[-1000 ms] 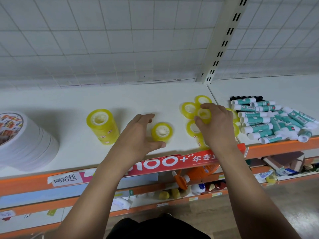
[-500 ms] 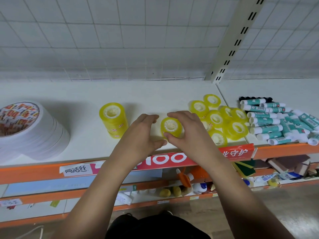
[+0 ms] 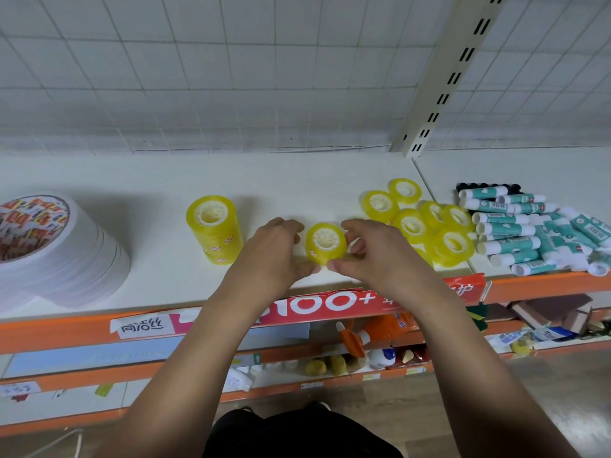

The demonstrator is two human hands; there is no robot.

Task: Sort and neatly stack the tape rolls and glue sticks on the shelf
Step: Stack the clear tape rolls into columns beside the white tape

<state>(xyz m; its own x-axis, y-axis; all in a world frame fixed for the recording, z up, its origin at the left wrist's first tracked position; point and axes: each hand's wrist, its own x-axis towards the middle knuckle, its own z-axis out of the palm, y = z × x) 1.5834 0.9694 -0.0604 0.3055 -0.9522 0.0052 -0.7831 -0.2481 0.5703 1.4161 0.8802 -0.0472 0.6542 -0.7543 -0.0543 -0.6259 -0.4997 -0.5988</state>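
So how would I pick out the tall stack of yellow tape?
Look along the white shelf with the orange edge. Between the big white rolls at its left and the left hand stands the tall yellow stack; the other yellow rolls lie scattered, none piled as high.

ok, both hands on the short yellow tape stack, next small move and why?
Probably free the right hand and reach for the nearest loose yellow tape roll to add on top. The short stack of yellow transparent tape rolls, gripped from both sides with the left hand, stands lower than the tall yellow tape stack, and several rolls lie unsorted right of it.
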